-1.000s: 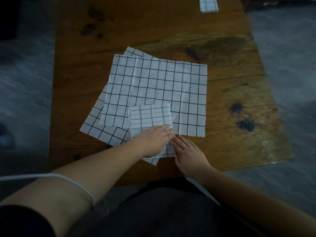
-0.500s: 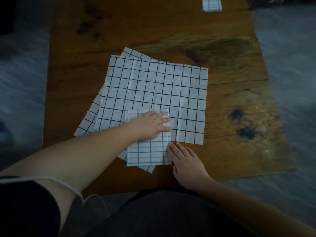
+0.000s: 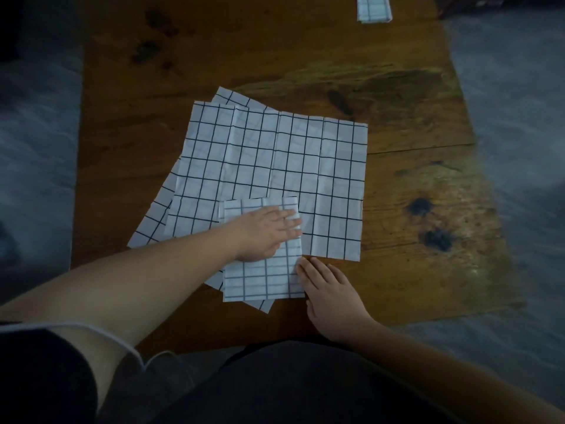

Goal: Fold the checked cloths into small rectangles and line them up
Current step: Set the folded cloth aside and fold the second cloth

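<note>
A folded white checked cloth (image 3: 260,278) lies as a small rectangle near the table's front edge, on top of flat unfolded checked cloths (image 3: 275,166). My left hand (image 3: 264,232) lies flat across its upper half, fingers straight and pointing right. My right hand (image 3: 328,293) rests flat beside the rectangle's right edge, its fingertips touching that edge. Another folded checked cloth (image 3: 373,8) sits at the far edge of the table, partly cut off by the frame.
The wooden table (image 3: 428,185) has dark knots at the right. Grey floor shows on both sides. My dark-clothed lap fills the bottom of the view.
My left hand has slid away from me along the folded rectangle, uncovering its near half. My right hand has stayed at the rectangle's right edge.
</note>
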